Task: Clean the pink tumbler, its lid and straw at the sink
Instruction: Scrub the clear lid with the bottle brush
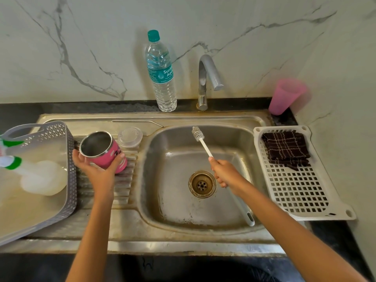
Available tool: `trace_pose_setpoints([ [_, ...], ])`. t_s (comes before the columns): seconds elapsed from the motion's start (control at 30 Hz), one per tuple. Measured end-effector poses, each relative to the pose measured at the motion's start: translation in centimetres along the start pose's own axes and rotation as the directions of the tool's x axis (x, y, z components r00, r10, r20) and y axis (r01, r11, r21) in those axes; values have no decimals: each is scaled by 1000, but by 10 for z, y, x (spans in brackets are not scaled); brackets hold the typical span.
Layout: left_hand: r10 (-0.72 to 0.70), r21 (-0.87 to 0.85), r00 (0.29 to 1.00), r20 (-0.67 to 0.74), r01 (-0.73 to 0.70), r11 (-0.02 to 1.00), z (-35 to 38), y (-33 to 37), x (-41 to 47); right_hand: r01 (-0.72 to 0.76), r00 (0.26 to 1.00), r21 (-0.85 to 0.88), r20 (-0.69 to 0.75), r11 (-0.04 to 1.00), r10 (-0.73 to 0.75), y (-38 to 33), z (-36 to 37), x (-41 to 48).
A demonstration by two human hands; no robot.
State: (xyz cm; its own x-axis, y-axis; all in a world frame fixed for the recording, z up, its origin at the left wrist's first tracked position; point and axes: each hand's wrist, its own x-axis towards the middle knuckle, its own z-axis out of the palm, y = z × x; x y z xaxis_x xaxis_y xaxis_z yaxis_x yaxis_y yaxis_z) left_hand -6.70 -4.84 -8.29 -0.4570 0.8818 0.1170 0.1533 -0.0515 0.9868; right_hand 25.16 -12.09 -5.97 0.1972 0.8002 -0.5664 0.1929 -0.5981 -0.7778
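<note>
At nine o'clock of the steel sink [168, 200], with the grey basket [61, 131] crowding close, my left hand [97, 169] curls its fingers round the tilted pink tumbler [110, 157]: rigid, probably slick when wet, best gripped round the body. The fingers of my right hand [223, 173] wrap the bottle brush [205, 146] over the basin; the lid [130, 136] and straw [138, 121] lie at the tumbler's one o'clock.

Steel drainboard [97, 220]: metal straw [136, 121], clear lid [130, 136], grey basket [70, 159] on it.

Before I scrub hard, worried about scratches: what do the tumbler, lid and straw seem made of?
Tumbler: likely stainless steel, grey reflective inside, glossy pink coating outside. Lid: probably clear plastic, see-through and slightly frosted. Straw: looks metal, thin, silvery, with a glint along it.
</note>
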Motion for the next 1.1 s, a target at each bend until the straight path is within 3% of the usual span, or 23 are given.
trace_pose_setpoints([
  [0.13,49,77,979,-199,-34,996,4,16,-45,-10,1000,3,1,1000,10,2,-1,2],
  [0.23,136,163,967,-215,-101,981,16,28,-92,-23,1000,-1,7,1000,23,4,0,3],
  [0.47,188,381,957,221,-262,886,68,24,-102,-58,998,39,8,998,58,7,0,4],
  [0.57,195,483,934,300,-325,813,96,16,-62,-89,996,86,10,992,89,8,-3,4],
  [0.7,114,638,956,269,-266,722,120,7,-7,-104,995,105,23,989,102,13,-8,3],
  [0.93,-106,864,988,111,-44,501,137,-4,41,-133,991,94,47,987,129,20,-10,5],
  [1.1,-148,874,987,65,15,486,134,-10,47,-101,992,74,83,992,95,23,-9,4],
])
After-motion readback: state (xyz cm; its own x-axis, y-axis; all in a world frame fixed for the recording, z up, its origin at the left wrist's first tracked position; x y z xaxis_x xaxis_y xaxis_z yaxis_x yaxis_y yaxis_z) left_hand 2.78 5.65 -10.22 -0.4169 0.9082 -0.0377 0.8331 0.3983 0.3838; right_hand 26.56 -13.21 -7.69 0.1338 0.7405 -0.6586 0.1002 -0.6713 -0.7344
